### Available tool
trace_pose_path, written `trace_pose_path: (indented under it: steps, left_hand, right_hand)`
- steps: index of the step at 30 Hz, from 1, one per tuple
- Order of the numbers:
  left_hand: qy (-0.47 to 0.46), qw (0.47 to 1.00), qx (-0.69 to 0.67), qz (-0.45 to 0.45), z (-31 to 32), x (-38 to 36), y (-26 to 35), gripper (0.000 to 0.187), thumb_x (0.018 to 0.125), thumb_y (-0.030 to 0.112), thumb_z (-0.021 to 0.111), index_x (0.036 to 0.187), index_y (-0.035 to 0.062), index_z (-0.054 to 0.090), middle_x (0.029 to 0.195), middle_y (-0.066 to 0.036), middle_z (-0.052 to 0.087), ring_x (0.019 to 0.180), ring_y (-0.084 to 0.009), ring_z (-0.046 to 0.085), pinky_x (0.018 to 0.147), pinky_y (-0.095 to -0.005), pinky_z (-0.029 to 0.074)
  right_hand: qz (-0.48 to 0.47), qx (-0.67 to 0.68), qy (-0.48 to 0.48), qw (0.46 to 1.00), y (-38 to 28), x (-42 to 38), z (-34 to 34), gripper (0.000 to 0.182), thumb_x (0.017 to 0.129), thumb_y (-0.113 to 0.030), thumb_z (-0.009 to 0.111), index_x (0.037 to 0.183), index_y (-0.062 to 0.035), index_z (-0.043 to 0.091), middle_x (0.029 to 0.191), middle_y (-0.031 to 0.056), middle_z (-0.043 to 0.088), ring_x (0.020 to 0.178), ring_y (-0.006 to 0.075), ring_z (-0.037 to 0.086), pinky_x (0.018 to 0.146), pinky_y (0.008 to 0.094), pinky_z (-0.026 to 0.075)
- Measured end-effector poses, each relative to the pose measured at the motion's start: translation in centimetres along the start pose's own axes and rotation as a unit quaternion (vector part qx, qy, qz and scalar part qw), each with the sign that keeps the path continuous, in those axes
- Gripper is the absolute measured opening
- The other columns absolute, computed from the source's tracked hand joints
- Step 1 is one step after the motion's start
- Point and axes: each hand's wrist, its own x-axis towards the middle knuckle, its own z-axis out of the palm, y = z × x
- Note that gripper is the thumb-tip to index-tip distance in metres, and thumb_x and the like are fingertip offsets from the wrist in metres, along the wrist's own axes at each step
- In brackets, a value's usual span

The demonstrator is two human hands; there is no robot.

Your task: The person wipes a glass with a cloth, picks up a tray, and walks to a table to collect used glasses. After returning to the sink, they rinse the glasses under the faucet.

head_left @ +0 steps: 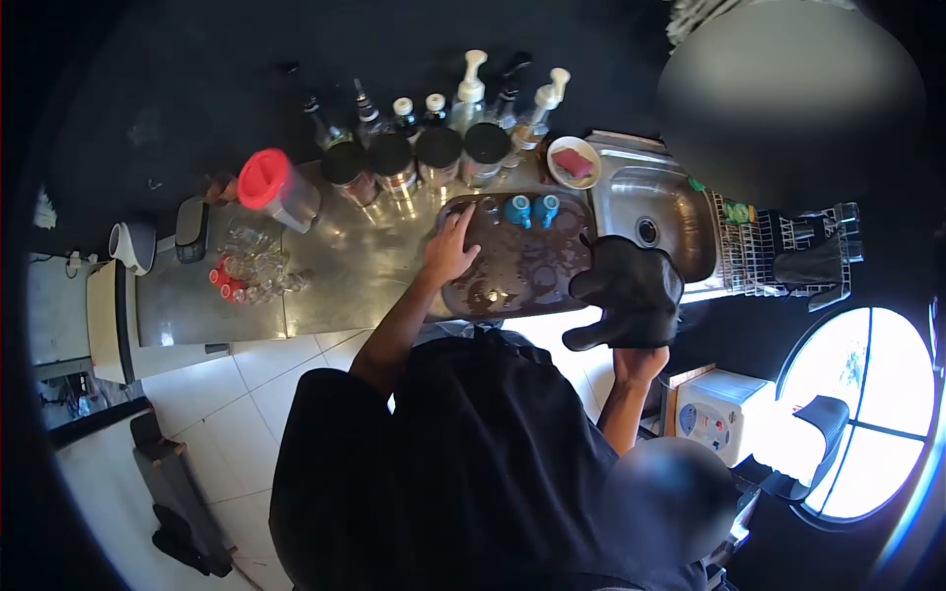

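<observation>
My left hand (451, 254) lies on the left part of a wet, dark brown tray (512, 266), fingers stretched out and somewhat apart. Two small blue items (532, 210) stand near the tray's back edge. A limp black cloth-like piece (631, 291) hangs over the tray's right end and the sink's front edge. Just below it is my right hand (642, 364), closed on its lower edge, with the fingers partly hidden behind it.
The steel sink (680, 212) lies right of the tray, with a wire dish rack (764, 256) beyond. Lidded jars (439, 158), pump bottles (470, 108) and a bowl with a red sponge-like piece (574, 163) line the back. A red-lidded container (281, 187) and glassware (258, 266) stand left.
</observation>
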Motion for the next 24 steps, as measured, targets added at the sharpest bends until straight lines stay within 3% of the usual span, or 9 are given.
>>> trace_pose_path:
  steps: [3, 8, 13, 15, 18, 20, 21, 22, 24]
  left_hand:
    - [-0.060, 0.993, 0.088, 0.040, 2.5, 4.8, 2.0, 0.083, 0.074, 0.023, 0.071, 0.143, 0.0240, 0.025, 0.138, -0.021, 0.035, 0.111, -0.0392, 0.052, 0.086, -0.0452, 0.049]
    - [-0.033, 0.994, 0.103, -0.032, 4.5, 7.2, 1.2, 0.053, 0.075, 0.016, 0.069, 0.122, 0.0142, 0.046, 0.121, -0.022, 0.050, 0.100, -0.0377, 0.058, 0.080, -0.0439, 0.051]
    - [0.273, 0.946, -0.176, -0.021, 1.8, 2.7, 7.3, 0.034, 0.086, 0.019, 0.063, 0.115, 0.0098, 0.047, 0.081, -0.012, 0.060, 0.077, -0.0251, 0.064, 0.065, -0.0343, 0.052]
    - [0.087, 0.859, -0.485, -0.140, 0.4, 0.8, 11.2, 0.029, 0.090, 0.022, 0.058, 0.113, 0.0087, 0.047, 0.076, -0.007, 0.058, 0.061, -0.0133, 0.060, 0.052, -0.0265, 0.048]
    - [-0.027, 0.815, -0.573, -0.081, -2.2, -0.9, 17.1, 0.028, 0.093, 0.025, 0.054, 0.113, 0.0079, 0.045, 0.069, -0.002, 0.053, 0.051, -0.0085, 0.053, 0.044, -0.0222, 0.043]
    - [-0.020, 0.783, -0.597, -0.174, -3.8, -1.3, 18.8, 0.032, 0.095, 0.037, 0.049, 0.104, 0.0066, 0.052, 0.066, -0.001, 0.052, 0.047, -0.0080, 0.050, 0.043, -0.0236, 0.041]
    - [0.005, 0.781, -0.597, -0.182, -4.3, -0.9, 17.8, 0.032, 0.095, 0.037, 0.049, 0.104, 0.0066, 0.052, 0.066, -0.001, 0.052, 0.047, -0.0080, 0.050, 0.043, -0.0236, 0.041]
    - [-0.026, 0.774, -0.594, -0.219, -4.9, -0.4, 16.2, 0.034, 0.094, 0.040, 0.047, 0.095, 0.0076, 0.056, 0.064, 0.000, 0.053, 0.047, -0.0079, 0.049, 0.044, -0.0244, 0.040]
    - [0.032, 0.779, -0.575, -0.249, -5.1, -0.6, 15.9, 0.041, 0.091, 0.045, 0.050, 0.071, 0.0095, 0.058, 0.056, -0.003, 0.052, 0.046, -0.0149, 0.049, 0.047, -0.0302, 0.039]
  right_hand:
    - [-0.025, -0.001, -0.067, 0.997, -1.5, 1.7, -1.8, 0.046, 0.087, -0.021, 0.047, 0.126, 0.0034, 0.048, 0.131, 0.0167, 0.051, 0.121, 0.0309, 0.049, 0.106, 0.0449, 0.033]
    - [0.058, 0.132, -0.062, 0.988, -2.5, 2.6, -2.2, 0.046, 0.091, -0.020, 0.046, 0.131, 0.0031, 0.043, 0.132, 0.0155, 0.049, 0.124, 0.0292, 0.045, 0.109, 0.0439, 0.029]
    - [0.154, 0.037, 0.038, 0.987, 0.8, 5.3, -3.0, 0.045, 0.096, -0.024, 0.040, 0.132, 0.0016, 0.042, 0.133, 0.0132, 0.048, 0.124, 0.0259, 0.044, 0.108, 0.0397, 0.030]
    - [0.199, 0.033, -0.026, 0.979, 2.4, 6.6, -1.5, 0.045, 0.096, -0.025, 0.041, 0.134, -0.0005, 0.041, 0.133, 0.0112, 0.048, 0.123, 0.0248, 0.045, 0.107, 0.0381, 0.030]
    - [0.202, -0.100, -0.161, 0.961, 4.6, 7.6, 1.4, 0.038, 0.094, -0.021, 0.042, 0.128, -0.0031, 0.046, 0.127, 0.0097, 0.052, 0.122, 0.0237, 0.045, 0.105, 0.0385, 0.030]
    - [0.235, -0.111, -0.267, 0.928, 4.5, 8.0, 3.3, 0.035, 0.092, -0.019, 0.046, 0.124, -0.0034, 0.050, 0.124, 0.0109, 0.054, 0.121, 0.0255, 0.046, 0.106, 0.0414, 0.028]
    - [0.041, -0.369, -0.397, 0.840, 4.0, 8.5, 4.5, 0.034, 0.088, -0.017, 0.051, 0.119, -0.0035, 0.052, 0.120, 0.0128, 0.055, 0.120, 0.0285, 0.047, 0.107, 0.0446, 0.024]
    - [-0.170, -0.569, -0.478, 0.647, 3.8, 8.6, 5.8, 0.033, 0.084, -0.016, 0.056, 0.115, -0.0036, 0.054, 0.117, 0.0147, 0.056, 0.119, 0.0315, 0.047, 0.108, 0.0479, 0.020]
    - [-0.162, -0.566, -0.519, 0.620, 4.6, 8.6, 7.1, 0.038, 0.080, -0.017, 0.060, 0.116, -0.0043, 0.056, 0.118, 0.0176, 0.054, 0.120, 0.0352, 0.045, 0.109, 0.0502, 0.013]
